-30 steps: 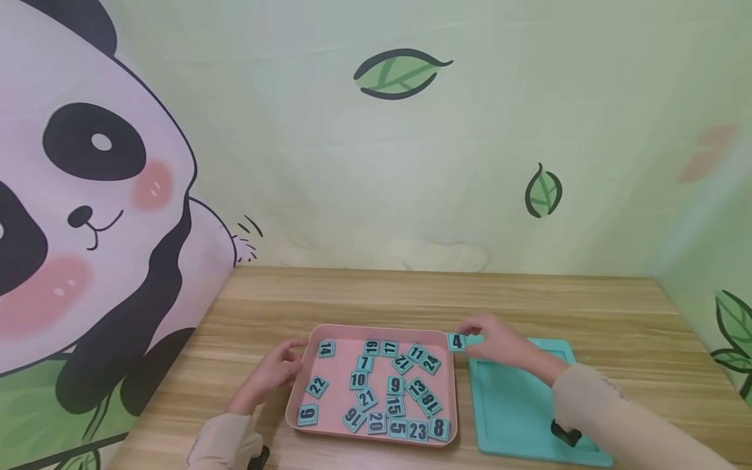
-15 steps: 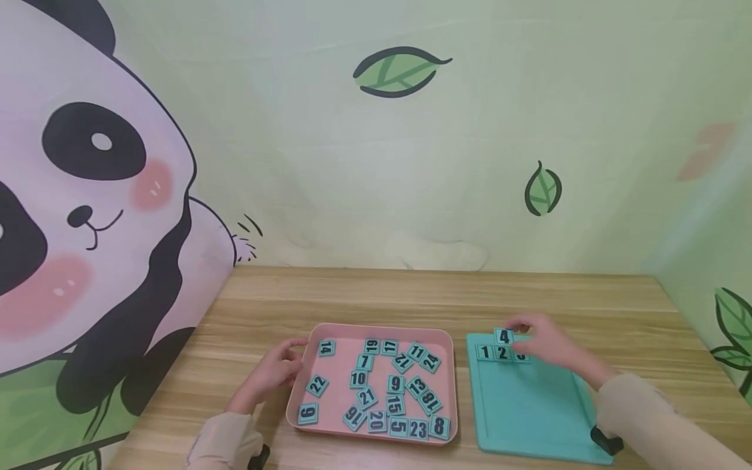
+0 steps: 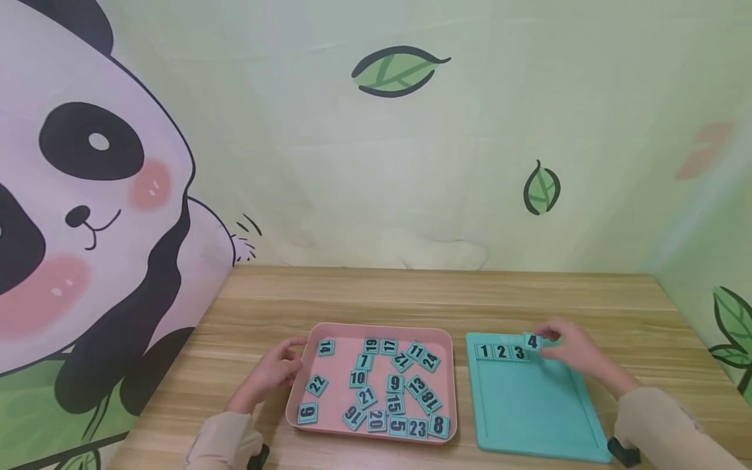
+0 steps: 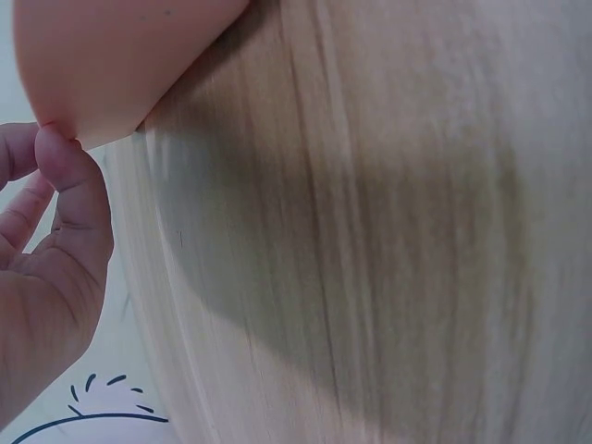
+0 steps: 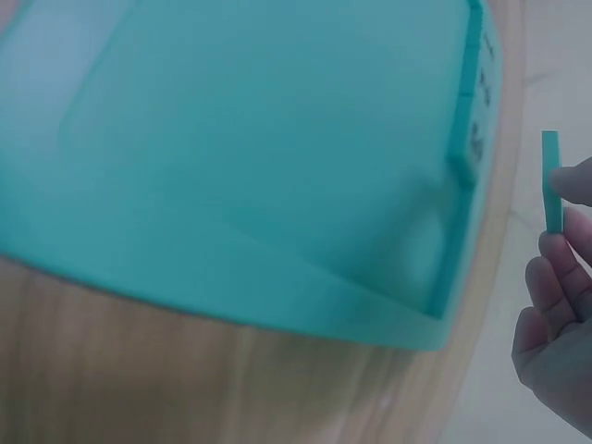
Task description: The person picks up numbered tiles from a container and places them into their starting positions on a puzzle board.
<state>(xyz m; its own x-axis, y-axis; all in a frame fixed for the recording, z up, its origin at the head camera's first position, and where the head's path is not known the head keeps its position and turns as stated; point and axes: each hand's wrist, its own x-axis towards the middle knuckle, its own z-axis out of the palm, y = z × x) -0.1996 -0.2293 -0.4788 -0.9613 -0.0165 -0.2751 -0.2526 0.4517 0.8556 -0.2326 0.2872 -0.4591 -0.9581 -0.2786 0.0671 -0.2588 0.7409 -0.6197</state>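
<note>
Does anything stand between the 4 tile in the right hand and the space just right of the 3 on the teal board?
Nothing visible does. The right hand pinches the 4 tile clear of the teal board, and the right wrist view shows bare board past the 3 tile.

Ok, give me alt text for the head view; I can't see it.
The right hand pinches tile 4 near the far edge of the teal board, beside tiles 1, 2 and 3 in a row. The left hand holds the left edge of a pink tray of number tiles.
</note>
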